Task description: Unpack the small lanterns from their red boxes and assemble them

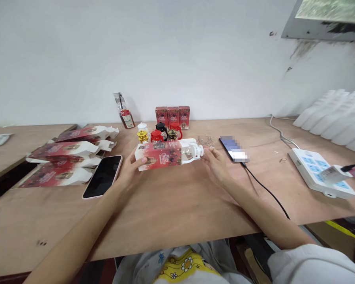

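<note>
My left hand (132, 165) is closed around the closed end of a red and white printed box (162, 154), which lies on its side above the table. A small white lantern (192, 152) with a clear body sticks partly out of the box's open right end. My right hand (215, 162) pinches the lantern's white top between thumb and fingers. Just behind the box stand several small lanterns, among them a red lantern (157, 136), a gold lantern (142, 137), a black lantern (161, 128) and a white lantern (142, 127).
Flattened printed boxes (62, 157) and a phone (103, 177) lie left. Three upright red boxes (172, 116) stand by the wall beside a bottle (126, 116). Small metal rings (205, 140), a cabled phone (232, 149), a power strip (319, 171) and white plastic pieces (331, 116) are right.
</note>
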`<move>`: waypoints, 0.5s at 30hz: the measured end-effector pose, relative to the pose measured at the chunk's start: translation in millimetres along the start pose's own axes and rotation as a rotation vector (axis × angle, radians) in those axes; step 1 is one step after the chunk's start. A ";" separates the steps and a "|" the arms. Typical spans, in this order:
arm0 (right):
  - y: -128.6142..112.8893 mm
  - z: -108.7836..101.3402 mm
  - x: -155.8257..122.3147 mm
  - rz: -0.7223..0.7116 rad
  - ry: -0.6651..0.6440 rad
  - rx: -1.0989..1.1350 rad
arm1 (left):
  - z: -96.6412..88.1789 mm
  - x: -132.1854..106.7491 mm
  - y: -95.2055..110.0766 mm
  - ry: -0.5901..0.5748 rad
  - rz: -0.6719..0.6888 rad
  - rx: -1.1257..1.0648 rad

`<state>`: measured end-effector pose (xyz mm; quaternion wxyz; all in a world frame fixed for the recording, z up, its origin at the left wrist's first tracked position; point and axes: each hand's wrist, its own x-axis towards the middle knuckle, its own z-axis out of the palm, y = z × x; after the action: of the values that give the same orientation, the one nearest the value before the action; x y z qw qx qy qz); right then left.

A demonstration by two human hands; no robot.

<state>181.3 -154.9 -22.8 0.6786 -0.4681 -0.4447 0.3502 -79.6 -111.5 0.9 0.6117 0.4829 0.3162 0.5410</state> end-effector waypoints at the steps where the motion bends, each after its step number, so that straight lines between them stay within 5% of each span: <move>1: -2.3 -2.5 2.3 0.018 0.039 0.070 | -1.2 1.3 1.3 0.024 0.006 -0.026; 4: -8.5 -10.7 8.5 0.017 0.150 0.182 | -1.7 5.1 3.7 0.128 0.023 -0.143; 8: -14.6 -16.8 11.7 -0.100 0.246 0.015 | -0.9 8.4 6.6 0.241 -0.035 -0.312; 15: -13.4 -17.8 4.2 -0.392 0.088 -0.539 | 12.5 0.8 4.7 0.186 -0.289 -0.309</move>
<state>200.2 -161.1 -11.9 0.6035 -0.5508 -0.5732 0.0622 -69.8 -114.1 9.6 0.7179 0.2812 0.3503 0.5318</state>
